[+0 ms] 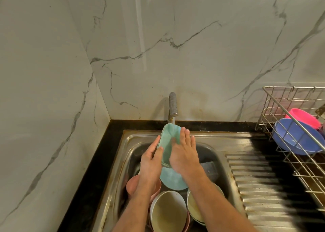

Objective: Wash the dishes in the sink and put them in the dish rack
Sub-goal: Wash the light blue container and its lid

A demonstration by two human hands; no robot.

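Held tilted over the sink [207, 138], just under the tap [172, 107] at 12 o'clock: a green square plate [169, 135], with a thin stream of water dropping from the spout onto its top edge

Left hand [152, 159] curled round the plate's left edge, thumb on the inner face, fingers behind. Right hand [183, 154] laid flat on the plate's inner face, fingers straight and close together, gripping nothing

Below the hands, inside the basin: a light blue plate [173, 180] lying flat, a pink cup [131, 186] at 7 o'clock partly hidden by the left forearm, a cream bowl [168, 210] at 6 o'clock, a second cream bowl [193, 209] just right of it under the right forearm, and a grey sponge [209, 169] at 4 o'clock against the basin wall

At 3 o'clock, past the ribbed drainboard [255, 187]: a wire dish rack [299, 165] on the black desk [98, 161], holding a blue bowl [297, 138] tipped on its side and a pink bowl [302, 117] behind it
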